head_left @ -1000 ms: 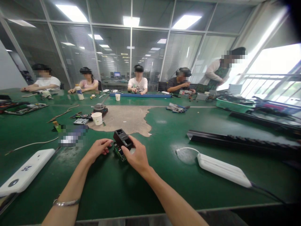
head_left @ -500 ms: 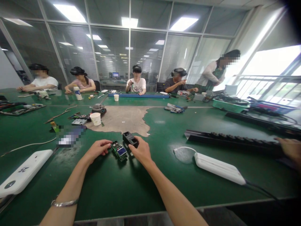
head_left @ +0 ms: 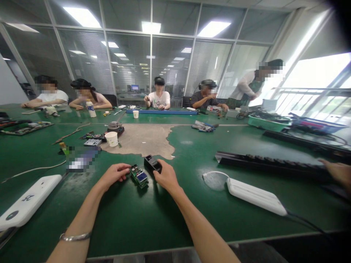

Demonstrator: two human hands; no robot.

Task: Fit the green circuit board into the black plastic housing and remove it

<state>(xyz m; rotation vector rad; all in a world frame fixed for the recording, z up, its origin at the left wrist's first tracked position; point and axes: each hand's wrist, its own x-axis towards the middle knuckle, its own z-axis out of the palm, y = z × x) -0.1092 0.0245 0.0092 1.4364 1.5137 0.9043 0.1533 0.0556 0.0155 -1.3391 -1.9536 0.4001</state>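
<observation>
Between my hands, a green circuit board with a small blue-grey screen [head_left: 139, 176] lies on the green table [head_left: 131, 223]. My left hand [head_left: 117, 174] is at the board's left edge, its fingertips curled together against or just beside it; whether they grip it cannot be made out. Just right of the board is a black plastic housing [head_left: 152, 164] with openings in its upper end. My right hand [head_left: 167, 176] grips this housing by its right side, thumb toward me, and covers part of it.
White power strips lie left [head_left: 30, 201] and right [head_left: 255, 195]. A black rail [head_left: 263, 164] is on the right, near another person's hand [head_left: 338, 173]. Beyond the board are a brown mat [head_left: 142, 138] and a paper cup [head_left: 111, 139]. Several people are across the table.
The black housing has tilted and shifted slightly in my right hand, which has moved a little to the right. My left hand and the board are nearly unmoved.
</observation>
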